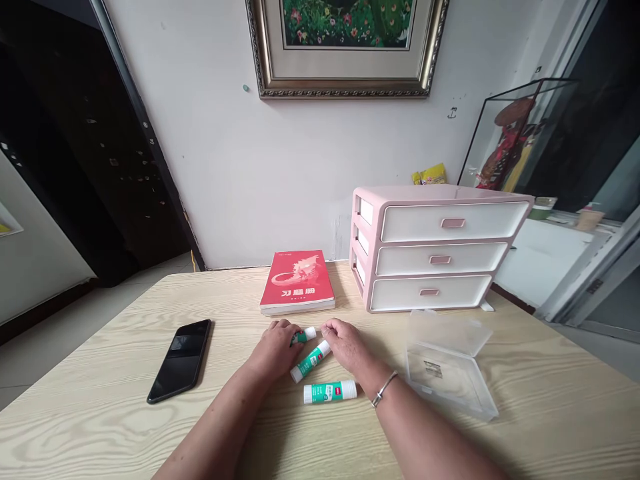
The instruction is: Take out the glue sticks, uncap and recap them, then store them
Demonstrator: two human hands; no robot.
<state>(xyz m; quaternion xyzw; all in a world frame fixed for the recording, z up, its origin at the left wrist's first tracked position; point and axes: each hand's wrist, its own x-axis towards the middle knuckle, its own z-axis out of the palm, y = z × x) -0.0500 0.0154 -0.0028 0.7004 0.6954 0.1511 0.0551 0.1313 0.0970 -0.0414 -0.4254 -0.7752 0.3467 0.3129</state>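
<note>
Three green-and-white glue sticks lie on the light wooden table [100, 427]. My left hand [276, 348] is curled over the farthest glue stick [304, 335], its fingers closed round the green end. My right hand [344, 344] pinches the white cap end of that same stick. Between my hands lies a second glue stick [311, 361], slanted. The third glue stick [330, 391] rests nearer me, untouched. A silver bracelet [384, 389] circles my right wrist.
A pink three-drawer organiser [435, 248] stands at the back right, drawers closed. An open clear plastic box [447, 363] lies in front of it. A red book [298, 280] sits behind my hands, a black phone [181, 359] to the left. The wall is behind.
</note>
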